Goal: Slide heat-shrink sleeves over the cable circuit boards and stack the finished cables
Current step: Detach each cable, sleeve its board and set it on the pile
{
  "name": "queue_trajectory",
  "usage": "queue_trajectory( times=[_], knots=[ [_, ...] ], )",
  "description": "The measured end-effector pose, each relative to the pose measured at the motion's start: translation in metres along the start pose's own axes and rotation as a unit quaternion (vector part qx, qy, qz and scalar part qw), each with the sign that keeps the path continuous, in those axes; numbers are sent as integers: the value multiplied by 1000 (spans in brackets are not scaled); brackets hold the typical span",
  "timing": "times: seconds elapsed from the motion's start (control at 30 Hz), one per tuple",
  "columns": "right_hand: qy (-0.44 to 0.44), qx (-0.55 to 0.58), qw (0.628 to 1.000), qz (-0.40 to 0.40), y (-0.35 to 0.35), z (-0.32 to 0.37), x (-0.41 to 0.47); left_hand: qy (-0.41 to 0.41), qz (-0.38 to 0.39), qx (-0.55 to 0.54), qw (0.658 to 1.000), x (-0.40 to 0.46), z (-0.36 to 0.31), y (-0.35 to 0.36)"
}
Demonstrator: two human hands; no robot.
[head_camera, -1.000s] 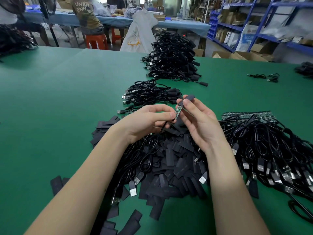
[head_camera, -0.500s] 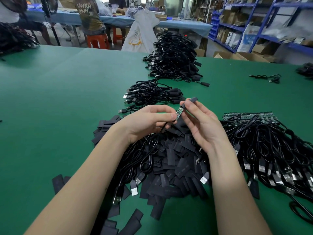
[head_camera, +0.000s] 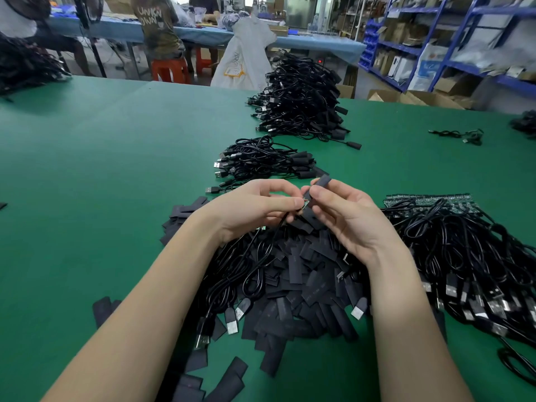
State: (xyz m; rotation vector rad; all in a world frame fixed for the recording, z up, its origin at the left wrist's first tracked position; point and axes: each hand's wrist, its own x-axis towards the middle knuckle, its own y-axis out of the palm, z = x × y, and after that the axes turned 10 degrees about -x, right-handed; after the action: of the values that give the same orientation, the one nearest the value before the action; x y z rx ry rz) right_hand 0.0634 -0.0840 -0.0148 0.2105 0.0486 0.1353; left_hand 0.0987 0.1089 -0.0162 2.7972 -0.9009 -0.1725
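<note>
L hand [head_camera: 249,210] is pinching 1 cable [head_camera: 272,232] by its circuit board [head_camera: 305,203]; R hand [head_camera: 348,219] is pinching 1 sleeve [head_camera: 320,181] over it, above loose sleeve heap [head_camera: 304,285]. 2 finished stacks [head_camera: 266,161] are lying beyond on green table [head_camera: 101,169].

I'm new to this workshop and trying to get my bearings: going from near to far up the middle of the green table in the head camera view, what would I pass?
Heap of loose black sleeves → the two hands, left hand and right hand, working a sleeve → small cable stack → big cable pile.
</note>
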Motion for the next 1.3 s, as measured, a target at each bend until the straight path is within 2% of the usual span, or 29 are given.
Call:
queue_trajectory(
  times=[0.13,0.27,0.33,0.67,1.07,1.3],
  knots=[
    [-3,22,998,-58,1,0,2,19,-24,1,1000,2,-1,1],
    [-2,55,994,-93,2,-1,4,74,-77,145,984,0,-4,3],
    [-4,60,994,-95,3,0,4,94,-87,163,978,1,-5,5],
    [-3,53,995,-79,9,-4,6,128,-127,140,974,1,-2,7],
    [-24,90,991,-95,13,-3,4,174,-119,121,970,1,-5,12],
    [-12,88,992,-93,16,-1,4,174,-133,134,966,0,-7,10]
  ],
)
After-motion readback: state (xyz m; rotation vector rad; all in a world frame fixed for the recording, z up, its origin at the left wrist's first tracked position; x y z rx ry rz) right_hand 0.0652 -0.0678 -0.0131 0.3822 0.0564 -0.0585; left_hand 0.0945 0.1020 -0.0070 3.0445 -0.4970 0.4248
